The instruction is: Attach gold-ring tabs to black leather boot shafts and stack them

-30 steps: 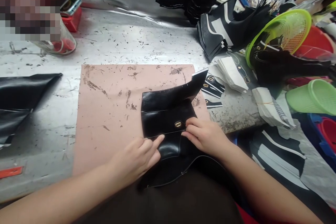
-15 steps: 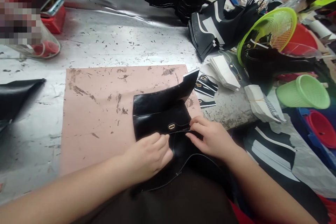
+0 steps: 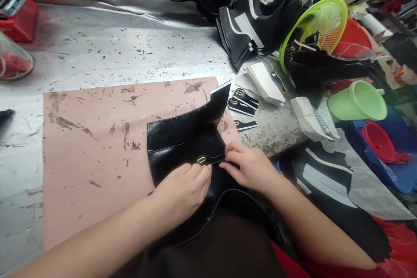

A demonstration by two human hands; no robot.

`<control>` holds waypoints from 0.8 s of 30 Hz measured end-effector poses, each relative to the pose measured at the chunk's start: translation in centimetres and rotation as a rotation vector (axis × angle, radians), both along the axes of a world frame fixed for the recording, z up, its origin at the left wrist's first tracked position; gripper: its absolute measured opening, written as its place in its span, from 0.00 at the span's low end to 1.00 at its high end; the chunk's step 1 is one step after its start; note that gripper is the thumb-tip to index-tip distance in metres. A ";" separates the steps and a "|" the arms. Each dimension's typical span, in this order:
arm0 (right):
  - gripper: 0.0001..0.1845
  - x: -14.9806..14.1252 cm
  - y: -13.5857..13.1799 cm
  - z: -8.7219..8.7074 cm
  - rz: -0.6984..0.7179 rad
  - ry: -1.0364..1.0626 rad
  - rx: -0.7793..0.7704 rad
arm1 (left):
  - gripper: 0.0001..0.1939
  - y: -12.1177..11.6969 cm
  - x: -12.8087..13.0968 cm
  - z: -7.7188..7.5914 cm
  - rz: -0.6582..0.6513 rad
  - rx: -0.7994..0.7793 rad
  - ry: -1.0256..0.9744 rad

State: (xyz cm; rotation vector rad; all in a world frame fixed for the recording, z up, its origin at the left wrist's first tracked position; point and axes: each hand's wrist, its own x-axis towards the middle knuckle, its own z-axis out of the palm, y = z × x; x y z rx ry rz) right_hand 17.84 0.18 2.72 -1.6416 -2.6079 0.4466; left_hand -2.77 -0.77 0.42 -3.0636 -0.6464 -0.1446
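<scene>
A glossy black leather boot upper [image 3: 171,137] lies partly on a stained pink sheet [image 3: 78,173], its near part hanging toward my lap. On it sits a small black strap [image 3: 211,156] with a gold oval ring [image 3: 201,160] at its left end. My left hand [image 3: 187,186] pinches the leather edge just below the ring, fingertips pressed together. To its right, my right hand [image 3: 247,165] holds the strap's right end and the edge between thumb and fingers. Exactly which layers each hand grips is hidden. Several similar straps [image 3: 243,102] lie beyond the sheet's right edge.
Stacked black leather pieces [image 3: 241,21] stand at the back, near a tilted yellow-green basket [image 3: 342,13]. White slips [image 3: 265,84], a green cup [image 3: 358,100] and a blue bin [image 3: 402,173] are on the right. A red box [image 3: 28,24] stands far left.
The whole view has shifted, so most things appear farther left. My left hand has come closer to the right hand along the leather edge. Both hands keep hold.
</scene>
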 end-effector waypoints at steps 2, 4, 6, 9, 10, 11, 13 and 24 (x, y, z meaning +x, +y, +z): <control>0.10 -0.2 0.0 -0.1 0.000 -0.042 0.012 | 0.18 0.2 0.4 0.1 0.001 -0.025 0.000; 0.11 -0.2 -0.2 -0.2 -0.025 -0.064 0.052 | 0.19 0.4 0.8 0.1 0.018 -0.063 0.003; 0.12 0.2 -0.7 -0.4 -0.081 -0.021 0.133 | 0.20 0.7 1.2 0.2 0.028 -0.087 0.030; 0.10 1.0 -1.6 -0.8 -0.197 0.207 0.182 | 0.19 1.0 1.7 0.2 -0.004 -0.093 0.074; 0.08 1.2 -1.9 -1.0 -0.242 0.299 0.161 | 0.19 1.1 1.7 0.2 -0.016 -0.099 0.079; 0.07 1.4 -2.1 -1.1 -0.295 0.382 0.133 | 0.19 1.2 1.8 0.2 -0.024 -0.112 0.081; 0.06 1.6 -2.3 -1.5 -0.426 0.507 0.082 | 0.19 1.5 1.8 0.1 -0.019 -0.143 0.081; 0.07 1.2 -1.4 -2.1 -0.703 0.540 -0.058 | 0.26 1.9 2.0 -0.4 -0.010 -0.182 0.154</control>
